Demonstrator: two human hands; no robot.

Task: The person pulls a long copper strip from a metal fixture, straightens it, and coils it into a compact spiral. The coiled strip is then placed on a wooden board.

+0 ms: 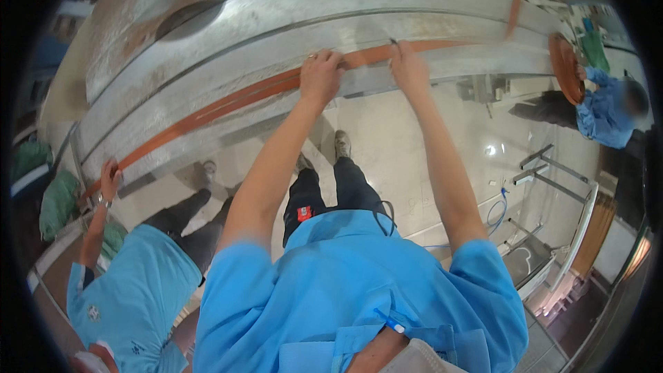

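Observation:
A long orange-brown strip (pixel 231 102) runs along the near edge of the grey bench (pixel 276 38). My left hand (pixel 321 77) is closed over the strip near its middle, with a ring on one finger. Just to the right, my right hand (pixel 409 68) is closed at the strip's edge. A small dark tip (pixel 394 41) sticks out past its fingers; the rest of that thing is hidden. Between my hands the strip lies along the bench surface.
At the left, a co-worker's hand (pixel 110 179) touches the strip's far-left part. On the right, another person in blue (pixel 608 110) holds a coil of orange-brown strip (pixel 566 69). A metal frame (pixel 552 173) and a blue cord (pixel 498 211) are at the lower right. Green sacks (pixel 59 204) stand at the left.

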